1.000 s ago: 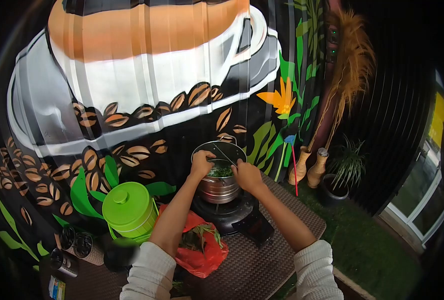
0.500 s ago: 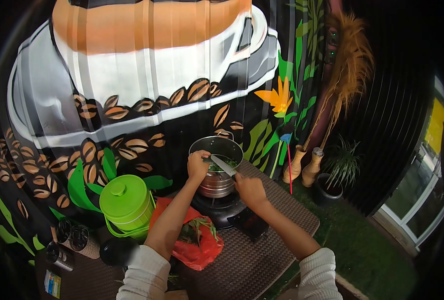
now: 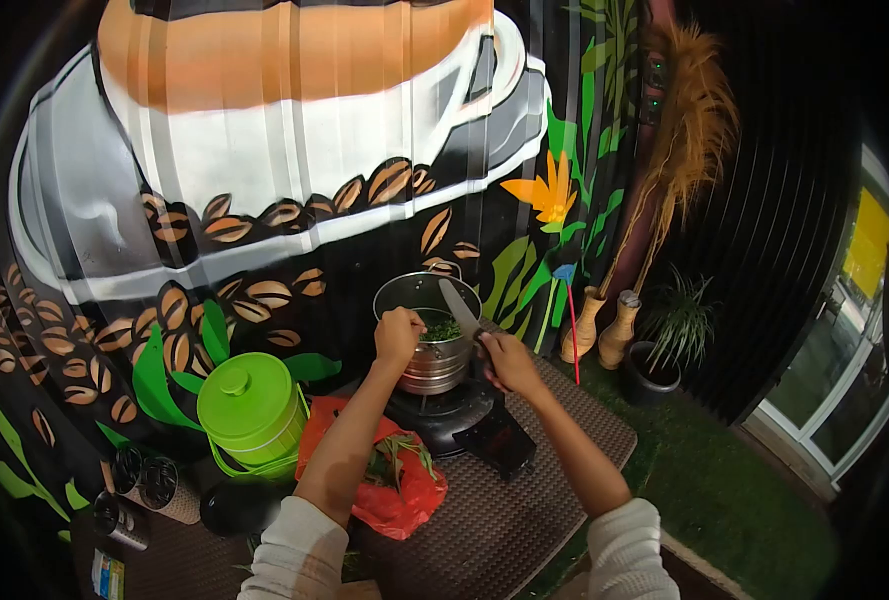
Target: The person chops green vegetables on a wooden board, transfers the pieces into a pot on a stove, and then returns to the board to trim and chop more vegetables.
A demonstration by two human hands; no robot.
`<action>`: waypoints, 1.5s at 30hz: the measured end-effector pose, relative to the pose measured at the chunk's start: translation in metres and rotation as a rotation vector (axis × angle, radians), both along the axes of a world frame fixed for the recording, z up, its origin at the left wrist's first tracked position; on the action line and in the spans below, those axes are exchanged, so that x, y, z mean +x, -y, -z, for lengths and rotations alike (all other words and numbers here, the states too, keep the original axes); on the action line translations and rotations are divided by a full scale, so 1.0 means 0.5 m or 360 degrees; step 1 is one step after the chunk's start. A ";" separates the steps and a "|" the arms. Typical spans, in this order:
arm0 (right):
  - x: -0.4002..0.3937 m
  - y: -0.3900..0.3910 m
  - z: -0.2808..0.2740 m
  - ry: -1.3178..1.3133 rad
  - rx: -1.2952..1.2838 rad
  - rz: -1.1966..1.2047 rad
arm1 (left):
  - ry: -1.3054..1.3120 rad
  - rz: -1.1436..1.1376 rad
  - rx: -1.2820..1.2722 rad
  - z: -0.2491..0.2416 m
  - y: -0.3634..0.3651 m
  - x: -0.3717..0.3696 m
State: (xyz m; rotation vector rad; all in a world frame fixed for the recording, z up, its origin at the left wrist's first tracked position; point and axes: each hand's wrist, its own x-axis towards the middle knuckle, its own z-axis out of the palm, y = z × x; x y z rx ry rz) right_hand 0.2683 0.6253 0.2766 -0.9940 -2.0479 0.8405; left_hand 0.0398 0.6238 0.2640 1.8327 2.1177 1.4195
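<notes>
A steel pot (image 3: 432,371) stands on a black portable stove (image 3: 442,425), with chopped greens (image 3: 444,329) inside it. My right hand (image 3: 510,362) is wrapped round the handle of a knife (image 3: 458,306), whose blade points up and leftward over the pot's mouth. At the pot's left rim, my left hand (image 3: 399,335) is closed with its fingers curled in; whatever it holds is hidden. Below my left forearm lies a red plastic bag (image 3: 400,508), open, with leafy stems (image 3: 400,456) showing in it.
A lidded green bucket (image 3: 249,410) stands left of the bag on the brown woven-pattern table (image 3: 484,530). Dark cups (image 3: 160,483) are at the far left. The painted wall (image 3: 294,170) rises behind the pot. Two vases (image 3: 619,330) and a potted plant (image 3: 654,368) stand beyond the table's right side.
The knife blade has swung from lying across near my left hand to pointing more steeply upward, apart from that hand. My right hand has moved slightly rightward. The view has shifted a little.
</notes>
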 end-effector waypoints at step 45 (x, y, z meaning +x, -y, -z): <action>-0.026 -0.055 -0.312 0.1171 -0.0156 -0.0200 | -0.0891 -0.0186 0.0012 -0.038 0.044 0.009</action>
